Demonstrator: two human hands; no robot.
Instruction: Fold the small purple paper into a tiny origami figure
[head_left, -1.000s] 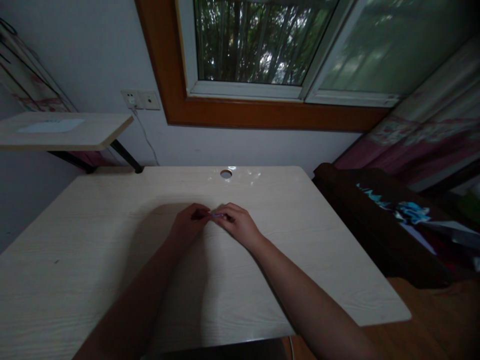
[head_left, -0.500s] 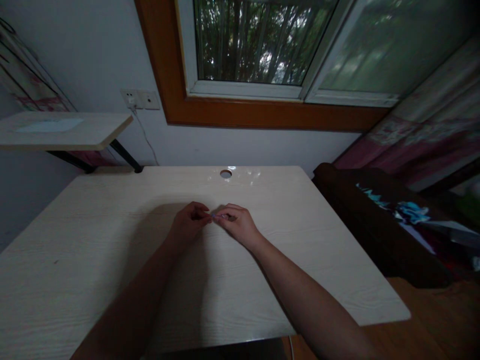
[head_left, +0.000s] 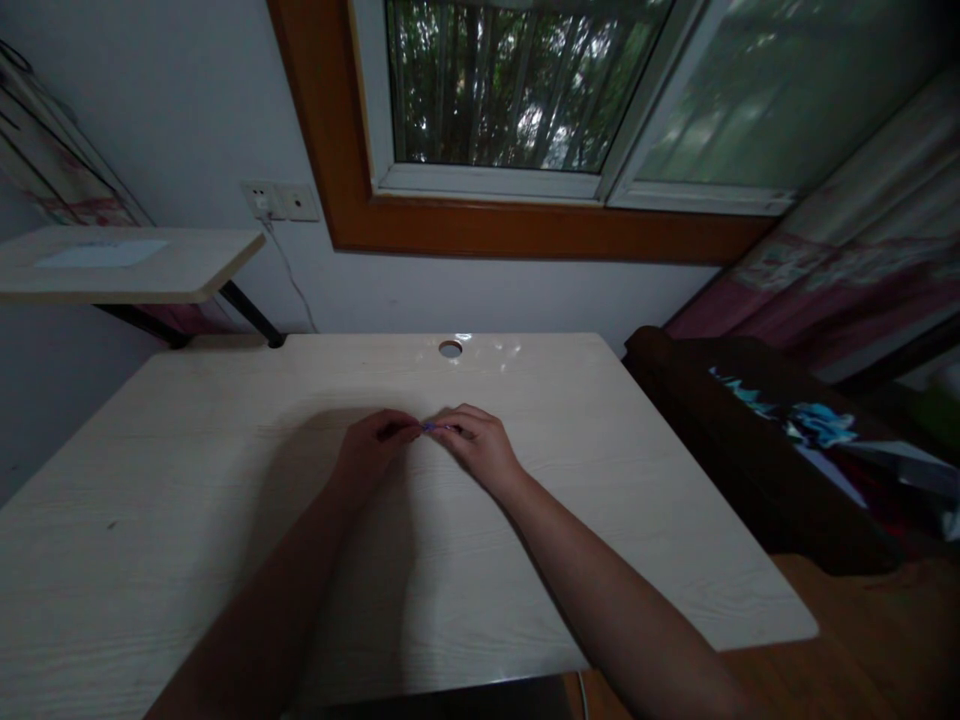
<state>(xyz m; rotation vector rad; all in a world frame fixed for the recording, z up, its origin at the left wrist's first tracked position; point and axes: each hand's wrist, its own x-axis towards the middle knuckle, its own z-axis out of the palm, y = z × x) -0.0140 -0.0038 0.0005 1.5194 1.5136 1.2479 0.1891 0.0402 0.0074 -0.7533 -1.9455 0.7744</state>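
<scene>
Both my hands meet over the middle of a pale wooden desk (head_left: 187,480). My left hand (head_left: 373,448) is curled, its fingertips pinched together at the right. My right hand (head_left: 478,447) is curled too, thumb and fingers pinched on a tiny bluish-purple thing (head_left: 431,427) held between the two hands. The thing is too small and dim to name. Both forearms reach in from the bottom edge.
A round cable hole (head_left: 451,348) sits at the desk's far edge. A small side shelf (head_left: 135,265) juts at the left under a wall socket (head_left: 281,200). A window (head_left: 525,90) is above. A dark bed frame with bedding (head_left: 787,440) stands to the right.
Both hands stay pinched together in the same spot; the fingers shift only slightly around the small thing.
</scene>
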